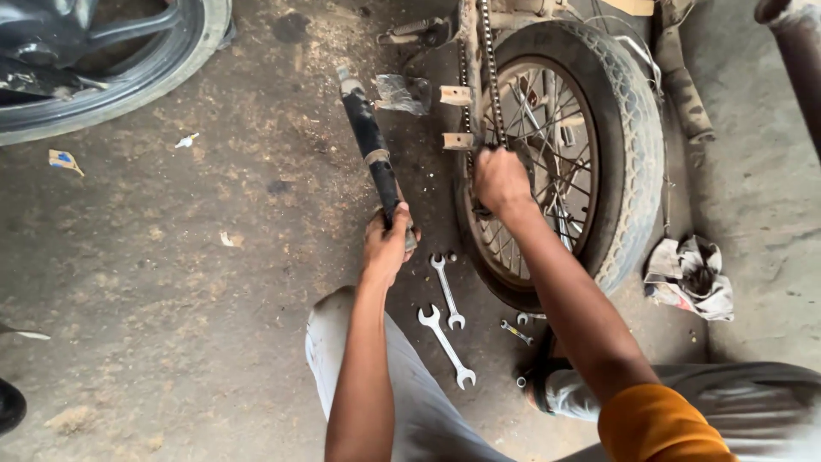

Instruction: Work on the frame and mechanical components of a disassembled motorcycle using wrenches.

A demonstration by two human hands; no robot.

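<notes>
My left hand (389, 241) grips the near end of a long black rod-like part (370, 141) that slants away over the dirty floor. My right hand (500, 180) is closed at the hub of a spoked motorcycle rear wheel (629, 145), next to the drive chain (489, 68). What it holds there is hidden by the fingers. Two open-ended spanners (446, 291) (445, 346) lie on the floor between my arms, and a smaller tool (514, 331) lies beside them.
Another tyre (128, 77) sits at the top left. A crumpled rag (691, 278) lies right of the wheel. A rusty exhaust pipe (684, 85) runs along the wheel's far side. My knees in light trousers (410, 402) frame the bottom. Scraps litter the concrete floor.
</notes>
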